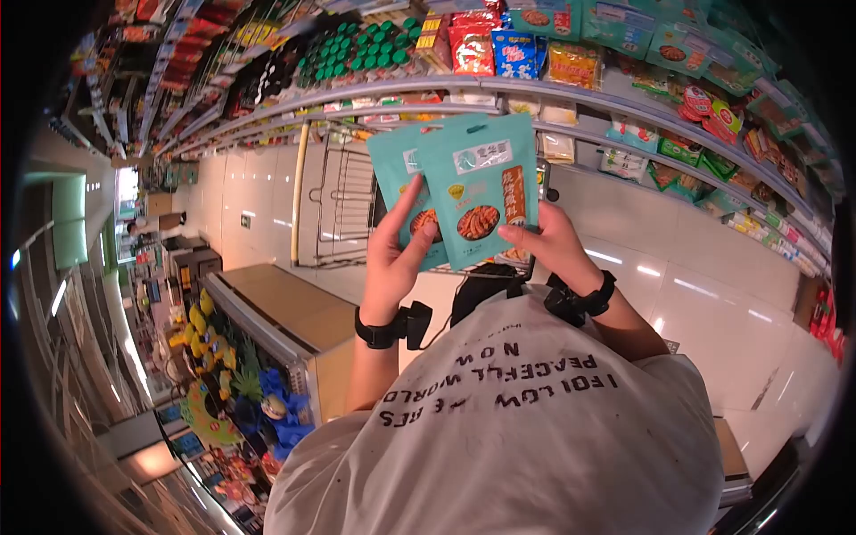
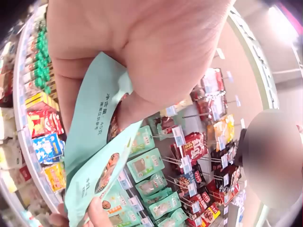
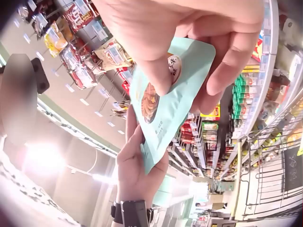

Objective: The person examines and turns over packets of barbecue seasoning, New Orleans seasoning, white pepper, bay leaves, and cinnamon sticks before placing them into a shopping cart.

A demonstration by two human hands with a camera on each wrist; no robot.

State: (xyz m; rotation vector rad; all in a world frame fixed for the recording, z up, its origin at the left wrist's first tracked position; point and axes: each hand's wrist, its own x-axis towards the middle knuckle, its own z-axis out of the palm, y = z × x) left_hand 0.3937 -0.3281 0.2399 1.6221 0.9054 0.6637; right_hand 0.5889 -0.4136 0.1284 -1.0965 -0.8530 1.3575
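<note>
Remote watch: I'm seeing the left hand [image 1: 392,254] gripping the rear teal packet [image 1: 390,156], the right hand [image 1: 560,250] pinching the front teal packet [image 1: 481,189], packets overlapping, wire cart [image 1: 299,201] standing beyond. Probably comparing the pair; next move, I'm judging, is calling for parting them.

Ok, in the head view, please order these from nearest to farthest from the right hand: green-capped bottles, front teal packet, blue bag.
1. Front teal packet: held in the right hand.
2. Blue bag: ahead, on the shelf.
3. Green-capped bottles: farther left.
</note>
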